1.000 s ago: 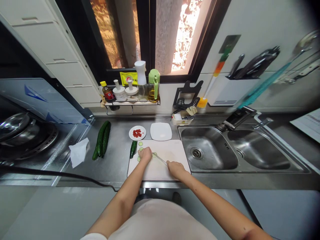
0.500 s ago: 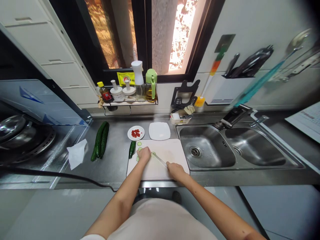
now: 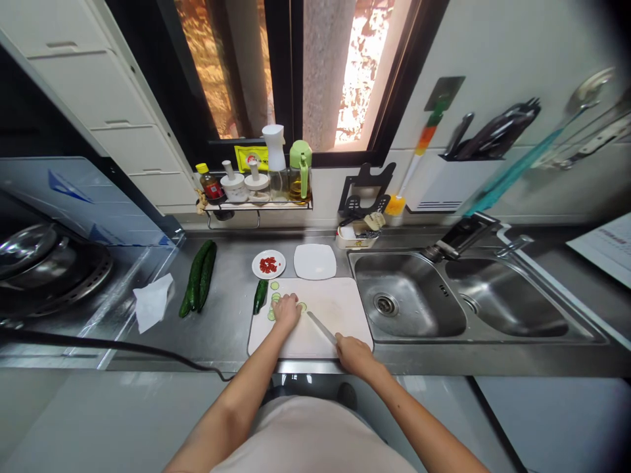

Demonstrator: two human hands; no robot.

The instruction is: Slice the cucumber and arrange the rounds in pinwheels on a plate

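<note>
On the white cutting board (image 3: pixel 325 341), my left hand (image 3: pixel 286 311) rests with its fingers bent down among thin cucumber slices (image 3: pixel 275 297); what lies under the fingers is hidden. One slice (image 3: pixel 302 307) lies just right of its fingertips. My right hand (image 3: pixel 353 355) is closed round the handle of a knife (image 3: pixel 321 326), whose blade points up and left, its tip a little below that slice. A short piece of cucumber (image 3: pixel 260 297) lies at the board's upper left corner.
Behind the board are a small plate (image 3: pixel 256 265) of chopped red pieces and a square white plate (image 3: pixel 315 261). Whole cucumbers (image 3: pixel 198 279) and a white paper (image 3: pixel 152 303) lie left. A double sink (image 3: pixel 414 295) is right; a condiment rack (image 3: pixel 280 205) hangs behind.
My right hand and the knife have moved slightly right and down, away from the left hand. The left fingers look a little more spread on the board.
</note>
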